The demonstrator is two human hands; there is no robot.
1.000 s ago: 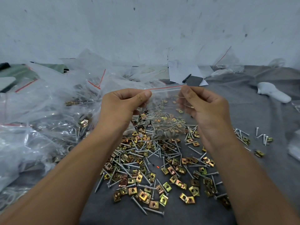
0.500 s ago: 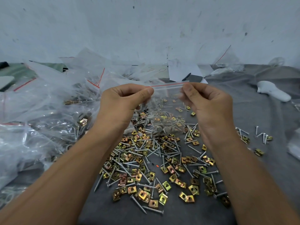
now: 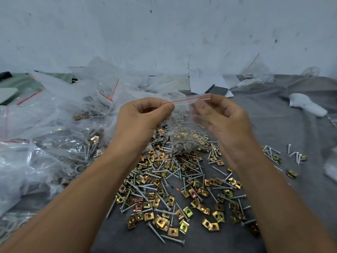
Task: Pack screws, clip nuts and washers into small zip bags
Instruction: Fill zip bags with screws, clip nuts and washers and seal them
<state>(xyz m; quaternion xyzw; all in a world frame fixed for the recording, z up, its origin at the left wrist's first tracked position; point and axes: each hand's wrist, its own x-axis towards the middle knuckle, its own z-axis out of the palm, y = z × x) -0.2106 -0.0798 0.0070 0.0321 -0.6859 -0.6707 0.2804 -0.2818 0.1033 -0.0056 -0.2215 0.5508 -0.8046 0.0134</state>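
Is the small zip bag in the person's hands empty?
No: the zip bag, pinched along its red-striped top by the left hand and right hand, holds screws, clip nuts and washers at its bottom.

Right hand (image 3: pixel 221 123) blurred behind zip bag (image 3: pixel 184 136)

Two bare forearms and two bare hands are seen coming up from the bottom edge.

No sleeve, glove, watch, ring or band is worn on either arm as far as the view reaches; both forearms are uncovered from the lower corners up to the wrists. The left hand (image 3: pixel 144 121) is shown from its back, knuckles and thumb in plain sight, nails kept short. The right hand (image 3: pixel 223 123) is slightly blurred, and faint dark smudges can be made out on its fingertips (image 3: pixel 201 109). Nothing above the forearms is caught in view.
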